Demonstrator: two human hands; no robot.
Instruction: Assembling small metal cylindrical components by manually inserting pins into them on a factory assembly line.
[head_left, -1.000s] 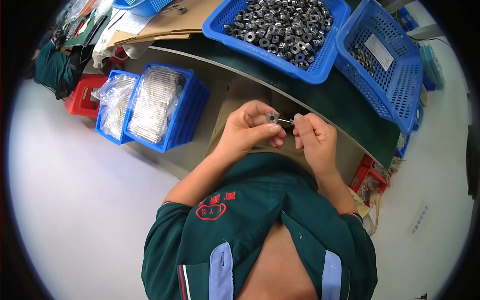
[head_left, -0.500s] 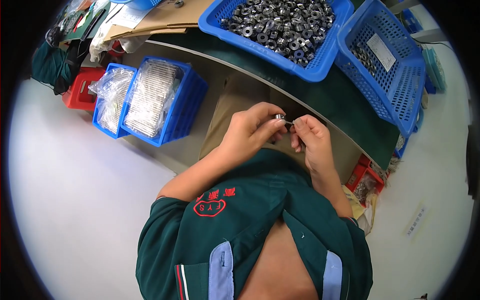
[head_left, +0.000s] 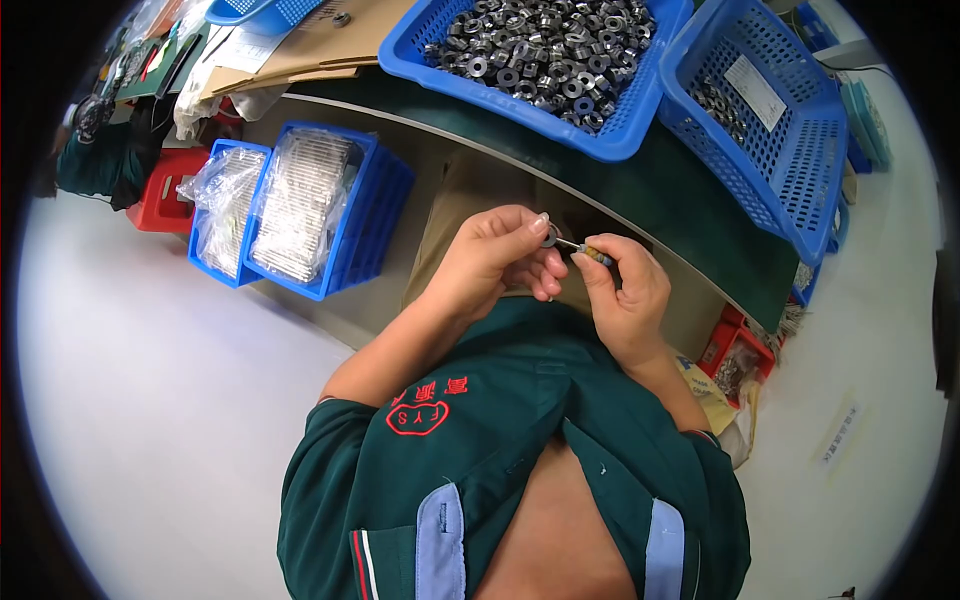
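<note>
Between the thumb and fingers of my left hand [head_left: 492, 258] is a small metal ring [head_left: 550, 238], its open face turned toward my other hand. My right hand [head_left: 632, 292] pinches a thin tool with a short yellowish handle [head_left: 596, 255] and a slim metal shaft [head_left: 569, 244]. The shaft reaches across to the ring; whether its tip is inside the hole or only at its edge is too small to tell. Both hands are above my lap, just in front of the bench edge. A blue perforated basket [head_left: 470, 88] full of similar metal rings [head_left: 545, 62] stands on the bench beyond them.
Another blue basket [head_left: 812, 150] leans tilted at the right, some metal parts inside. Blue crates [head_left: 372, 205] with plastic-covered rows of metal pieces stand at left, near a red stool [head_left: 165, 190]. A red bin [head_left: 725, 345] sits under the green bench top [head_left: 690, 225]. Cardboard [head_left: 360, 40] lies far left.
My right hand has turned, bringing the tool's yellowish handle into sight. The ring in my left hand has tipped to show its hole. The view has shifted slightly.
</note>
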